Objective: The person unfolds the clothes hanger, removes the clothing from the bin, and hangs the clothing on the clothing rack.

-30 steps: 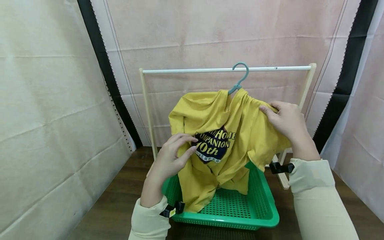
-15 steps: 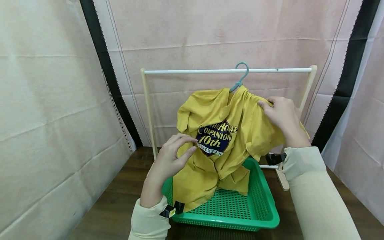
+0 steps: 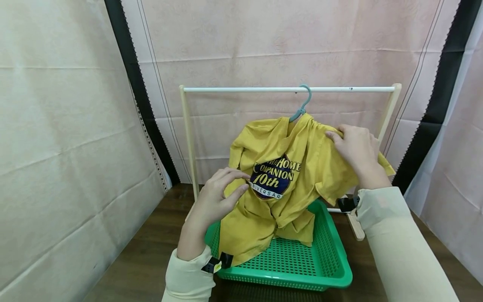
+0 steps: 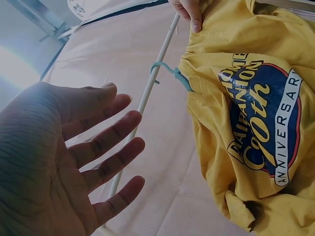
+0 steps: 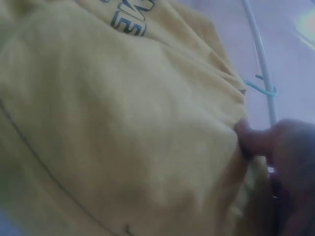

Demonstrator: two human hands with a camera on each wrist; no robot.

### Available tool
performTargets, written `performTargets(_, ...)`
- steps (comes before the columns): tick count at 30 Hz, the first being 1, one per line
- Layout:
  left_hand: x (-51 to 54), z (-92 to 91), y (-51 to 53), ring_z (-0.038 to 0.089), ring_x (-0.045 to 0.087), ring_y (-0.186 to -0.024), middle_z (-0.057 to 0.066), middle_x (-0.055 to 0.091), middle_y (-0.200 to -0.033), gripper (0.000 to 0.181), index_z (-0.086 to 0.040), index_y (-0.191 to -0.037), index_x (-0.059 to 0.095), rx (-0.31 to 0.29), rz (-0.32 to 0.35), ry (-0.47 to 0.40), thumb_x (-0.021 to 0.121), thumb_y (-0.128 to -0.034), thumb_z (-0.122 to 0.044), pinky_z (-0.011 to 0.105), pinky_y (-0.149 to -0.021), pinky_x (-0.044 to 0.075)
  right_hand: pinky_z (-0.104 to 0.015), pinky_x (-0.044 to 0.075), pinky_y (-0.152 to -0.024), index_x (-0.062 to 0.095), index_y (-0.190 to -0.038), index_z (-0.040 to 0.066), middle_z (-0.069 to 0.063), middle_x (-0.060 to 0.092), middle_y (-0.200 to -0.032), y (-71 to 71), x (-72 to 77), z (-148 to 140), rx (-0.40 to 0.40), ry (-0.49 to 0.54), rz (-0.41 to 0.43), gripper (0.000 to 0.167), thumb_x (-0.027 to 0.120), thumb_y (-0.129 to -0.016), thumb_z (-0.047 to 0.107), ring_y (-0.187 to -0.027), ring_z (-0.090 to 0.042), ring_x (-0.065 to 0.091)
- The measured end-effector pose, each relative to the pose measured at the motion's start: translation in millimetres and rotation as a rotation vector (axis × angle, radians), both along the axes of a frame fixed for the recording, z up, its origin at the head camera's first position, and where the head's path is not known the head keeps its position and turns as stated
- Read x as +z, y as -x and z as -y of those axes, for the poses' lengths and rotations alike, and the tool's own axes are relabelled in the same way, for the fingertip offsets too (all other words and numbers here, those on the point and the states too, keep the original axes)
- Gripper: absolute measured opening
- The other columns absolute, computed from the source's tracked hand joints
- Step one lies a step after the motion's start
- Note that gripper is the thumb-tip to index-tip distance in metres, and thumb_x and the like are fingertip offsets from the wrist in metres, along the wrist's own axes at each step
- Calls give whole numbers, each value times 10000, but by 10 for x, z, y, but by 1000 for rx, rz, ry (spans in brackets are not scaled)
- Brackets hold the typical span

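A yellow T-shirt (image 3: 260, 142) with a dark printed emblem hangs on a light-blue hanger (image 3: 305, 100), whose hook meets the rack's white rod. In the left wrist view the hanger (image 4: 170, 69) appears to curl over the rod. My right hand (image 3: 356, 147) pinches the shirt's right shoulder between thumb and fingers; the hanger inside is hidden by cloth. In the right wrist view the thumb of my right hand (image 5: 275, 142) presses the fabric. My left hand (image 3: 216, 197) is beside the emblem, its fingers spread and holding nothing. The left wrist view shows this left hand (image 4: 74, 142) apart from the shirt.
A green perforated basket (image 3: 286, 279) stands below, with the shirt's lower part hanging into it. The rack (image 3: 241, 89) has cream side posts and stands on a dark wooden table (image 3: 139, 260). Pale fabric walls (image 3: 264, 37) enclose the back and sides.
The hanger's hook has dropped from above the rod down to it. My right hand has shifted slightly left, and the shirt's left side has swung to the right. My left hand stays nearly still.
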State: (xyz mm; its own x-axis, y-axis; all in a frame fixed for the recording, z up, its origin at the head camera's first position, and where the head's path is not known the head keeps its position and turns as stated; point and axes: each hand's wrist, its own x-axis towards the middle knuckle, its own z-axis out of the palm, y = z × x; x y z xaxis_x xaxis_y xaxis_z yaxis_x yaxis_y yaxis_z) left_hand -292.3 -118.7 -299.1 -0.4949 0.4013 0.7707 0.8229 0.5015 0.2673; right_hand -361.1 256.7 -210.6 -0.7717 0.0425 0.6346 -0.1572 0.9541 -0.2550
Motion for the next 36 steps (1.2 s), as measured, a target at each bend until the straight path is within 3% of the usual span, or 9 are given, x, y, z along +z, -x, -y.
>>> performTargets(4,-3,-1,-2,113,552,-1158,-98,647,-1195,206,-240,-1206,690,3,5,6,629,-1016,-290,390,-937,487,-584,430,-679,698,-1148,67,-248,689,-1071,13,1,-6,-15,-13,-40,477,512,-1032,491,-886,-461,616)
performTargets(8,-5,-3,-1,121,555,-1155,-62,660,-1183,200,-239,-1199,691,0,9,9,624,-1018,-291,407,-953,486,-647,420,-762,690,-1226,66,-277,665,-1162,53,2,-22,-38,-29,-67,415,538,-1041,405,-1018,-523,588)
performTargets(12,-1,-8,0,118,554,-1157,-57,663,-1179,197,-246,-1194,694,-1,11,14,618,-1021,-303,410,-956,489,-681,421,-813,699,-1200,39,-268,671,-1151,109,4,-46,-48,-49,-107,338,571,-1035,305,-1046,-527,574)
performTargets(18,18,-3,-12,122,561,-1158,-94,650,-1181,197,-232,-1188,701,2,11,2,634,-1013,-292,407,-968,485,-653,405,-931,696,-1225,27,-268,668,-1166,210,97,-77,-72,-57,-120,307,591,-1023,233,-1082,-533,560)
performTargets(21,22,0,-22,134,562,-1162,-90,648,-1185,208,-211,-1194,703,-5,14,-5,644,-1008,-282,413,-976,481,-605,330,-1073,671,-1281,35,-279,644,-1222,222,128,-100,-79,-45,-103,329,588,-1022,220,-1133,-545,536)
performTargets(25,19,-2,-25,142,562,-1168,-82,649,-1185,209,-200,-1193,705,-11,12,-5,645,-1007,-275,418,-979,480,-561,132,-1201,650,-1295,0,-285,617,-1273,211,92,-108,-38,-43,-108,335,563,-1025,179,-1219,-530,498)
performTargets(28,9,-8,-21,141,563,-1163,-83,649,-1182,199,-201,-1183,708,-13,13,-2,642,-1009,-272,418,-968,486,-555,107,-1208,661,-1262,-31,-268,639,-1247,203,-5,-86,30,-37,-201,323,562,-998,127,-1226,-487,517)
performTargets(32,-2,-17,-13,131,563,-1160,-90,648,-1181,187,-216,-1173,708,-10,15,5,640,-1010,-276,413,-959,492,-526,189,-1201,698,-1196,-37,-234,679,-1190,214,-122,-30,144,-29,-414,312,567,-937,76,-1170,-438,578)
performTargets(36,9,-22,-19,124,563,-1158,-98,647,-1179,178,-232,-1166,709,-2,18,10,638,-1011,-285,411,-954,495,-492,270,-1179,710,-1162,-36,-217,691,-1172,217,-152,49,244,-40,-558,305,580,-907,67,-1146,-418,600)
